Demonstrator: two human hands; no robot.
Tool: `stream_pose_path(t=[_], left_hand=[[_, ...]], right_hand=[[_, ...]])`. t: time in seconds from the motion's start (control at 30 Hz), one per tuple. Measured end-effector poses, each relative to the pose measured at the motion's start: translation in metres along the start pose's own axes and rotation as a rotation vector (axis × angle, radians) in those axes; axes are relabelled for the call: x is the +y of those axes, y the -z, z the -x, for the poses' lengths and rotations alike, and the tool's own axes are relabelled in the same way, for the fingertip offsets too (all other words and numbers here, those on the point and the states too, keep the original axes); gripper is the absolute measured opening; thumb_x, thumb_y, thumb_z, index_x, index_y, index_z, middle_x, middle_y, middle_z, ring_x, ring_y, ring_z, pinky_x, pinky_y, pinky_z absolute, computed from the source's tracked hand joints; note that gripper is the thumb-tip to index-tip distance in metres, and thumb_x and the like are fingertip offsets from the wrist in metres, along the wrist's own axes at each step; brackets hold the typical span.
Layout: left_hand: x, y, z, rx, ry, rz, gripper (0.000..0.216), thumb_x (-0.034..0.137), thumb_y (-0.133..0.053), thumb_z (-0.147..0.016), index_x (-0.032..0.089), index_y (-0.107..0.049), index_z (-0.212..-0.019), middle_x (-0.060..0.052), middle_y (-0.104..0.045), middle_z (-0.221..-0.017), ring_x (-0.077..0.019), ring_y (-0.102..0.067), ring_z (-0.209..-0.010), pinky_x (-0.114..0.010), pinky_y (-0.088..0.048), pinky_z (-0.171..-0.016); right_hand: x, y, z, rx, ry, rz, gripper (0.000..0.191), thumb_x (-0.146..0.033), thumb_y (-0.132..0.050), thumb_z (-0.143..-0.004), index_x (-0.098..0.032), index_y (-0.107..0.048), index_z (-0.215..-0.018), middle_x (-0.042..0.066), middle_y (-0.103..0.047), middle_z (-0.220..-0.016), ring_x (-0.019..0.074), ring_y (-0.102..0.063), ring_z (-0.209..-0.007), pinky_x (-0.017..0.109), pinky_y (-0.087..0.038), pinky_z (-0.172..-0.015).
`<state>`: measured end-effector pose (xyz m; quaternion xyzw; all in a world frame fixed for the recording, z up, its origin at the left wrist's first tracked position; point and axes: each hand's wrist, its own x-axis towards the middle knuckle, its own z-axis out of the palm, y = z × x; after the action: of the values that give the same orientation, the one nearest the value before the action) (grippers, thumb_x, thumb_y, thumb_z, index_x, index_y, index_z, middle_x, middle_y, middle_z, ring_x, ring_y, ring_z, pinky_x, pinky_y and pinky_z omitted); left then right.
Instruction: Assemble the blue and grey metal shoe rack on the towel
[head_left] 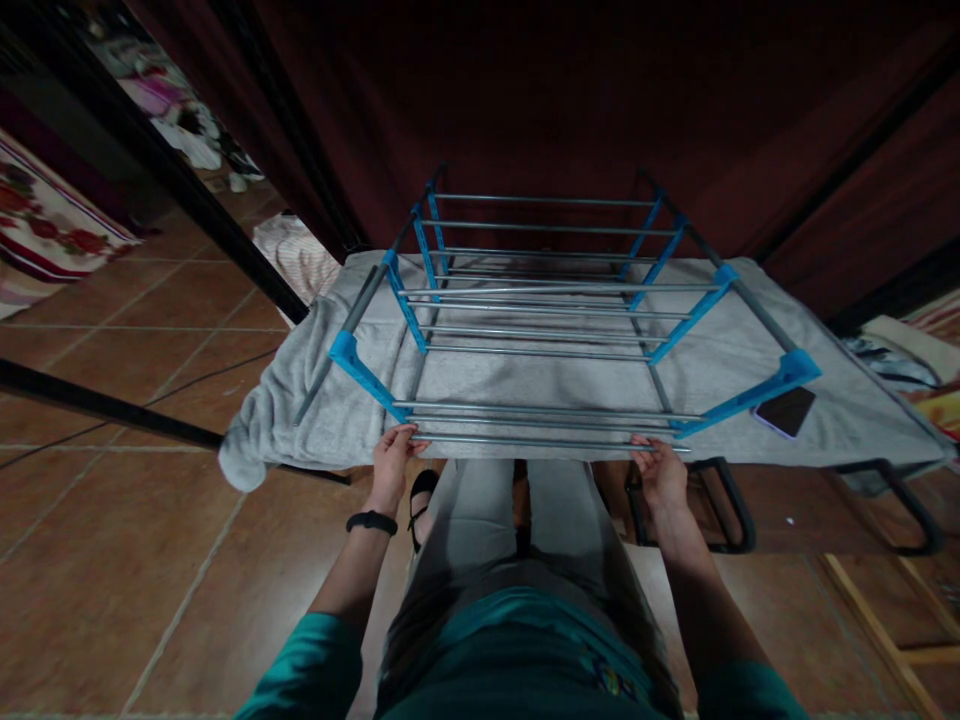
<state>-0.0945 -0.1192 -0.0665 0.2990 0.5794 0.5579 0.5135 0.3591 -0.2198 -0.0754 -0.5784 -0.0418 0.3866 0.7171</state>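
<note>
A metal rack with blue plastic joints and grey rods stands on a grey cloth-covered surface in front of me. Along its front edge runs a thin metal rod, level and close to the rack's lowest front bars. My left hand, with a black band on the wrist, pinches this rod near its left end. Near the other end, my right hand has its fingers closed around it, and the tip pokes out past them. Whether the rod is joined to the rack, I cannot tell.
A phone lies on the cloth beside the rack's right front corner. Dark red curtains hang behind. Black metal bars cross the left side. A wooden frame rests at the lower right on the tiled floor.
</note>
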Motion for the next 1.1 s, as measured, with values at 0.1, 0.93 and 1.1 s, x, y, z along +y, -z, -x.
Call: stream_pose_path(t=[0.1, 0.93, 1.1], left_hand=[[-0.0002, 0.0000, 0.0002, -0.002, 0.007, -0.004, 0.027, 0.035, -0.073, -0.069, 0.015, -0.066, -0.087, -0.001, -0.068, -0.076, -0.0147, -0.067, -0.063, -0.030, -0.055, -0.072], [0.0032, -0.0020, 0.0040, 0.005, 0.011, 0.004, 0.027, 0.035, -0.073, -0.070, 0.016, -0.066, -0.086, -0.001, -0.068, -0.074, -0.0141, -0.066, -0.062, -0.029, -0.054, -0.070], [0.0085, -0.0012, 0.0061, -0.007, 0.067, 0.057, 0.021, 0.029, -0.073, -0.071, 0.015, -0.065, -0.086, 0.000, -0.068, -0.071, -0.0133, -0.066, -0.061, -0.027, -0.054, -0.066]], right_hand=[[0.0003, 0.0001, -0.0003, 0.002, 0.006, -0.004, 0.009, -0.020, -0.062, -0.075, -0.017, -0.063, -0.084, 0.004, -0.072, -0.084, 0.0118, -0.069, -0.075, 0.020, -0.056, -0.066], [0.0001, -0.0003, -0.0037, 0.014, -0.011, -0.008, 0.006, -0.017, -0.061, -0.075, -0.019, -0.063, -0.081, 0.003, -0.073, -0.081, 0.0119, -0.070, -0.074, 0.020, -0.058, -0.064], [-0.0009, 0.0025, -0.0037, -0.014, -0.035, -0.043, 0.005, -0.018, -0.060, -0.077, -0.019, -0.062, -0.080, 0.004, -0.072, -0.083, 0.0120, -0.070, -0.075, 0.020, -0.058, -0.066]])
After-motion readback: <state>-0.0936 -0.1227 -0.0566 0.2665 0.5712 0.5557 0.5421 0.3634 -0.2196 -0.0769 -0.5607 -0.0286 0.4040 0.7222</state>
